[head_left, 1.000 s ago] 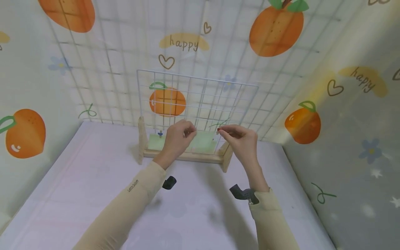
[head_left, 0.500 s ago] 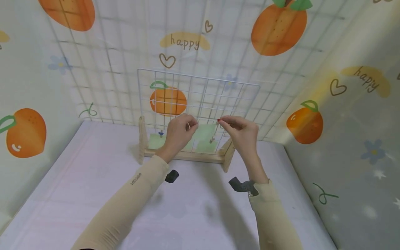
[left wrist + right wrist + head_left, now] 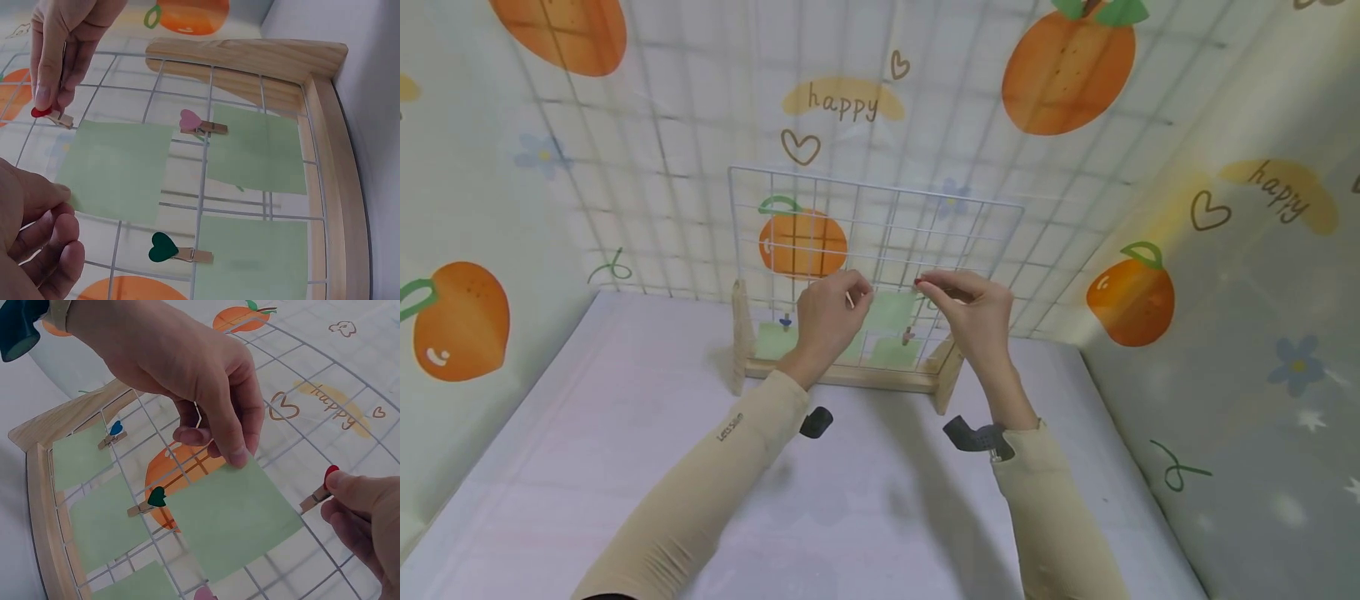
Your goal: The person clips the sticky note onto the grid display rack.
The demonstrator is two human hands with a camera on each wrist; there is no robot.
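Note:
My left hand (image 3: 831, 321) pinches a square green paper note (image 3: 119, 172) by its edge, between thumb and fingers. The note lies against the white wire grid (image 3: 857, 184), one row above the lower notes. To its right, my right hand (image 3: 976, 321) pinches a small wooden clothespin (image 3: 315, 499) with a red heart, its tip right at the note's edge. Three more green notes hang along the grid's bottom row. A pink-heart clothespin (image 3: 204, 124), a dark green-heart clothespin (image 3: 178, 250) and a blue-heart clothespin (image 3: 786, 322) sit on them.
A wooden stand (image 3: 850, 375) holds the grid upright on the pale table (image 3: 865, 517). Behind it hangs a cloth backdrop (image 3: 692, 242) printed with oranges, with another wire mesh showing through. Cameras on both wrists hang below the forearms.
Both hands have risen slightly, lifting the held note higher on the grid and uncovering the pink-heart clothespin on the note below. The red-heart clothespin has moved a little left, closer to the note.

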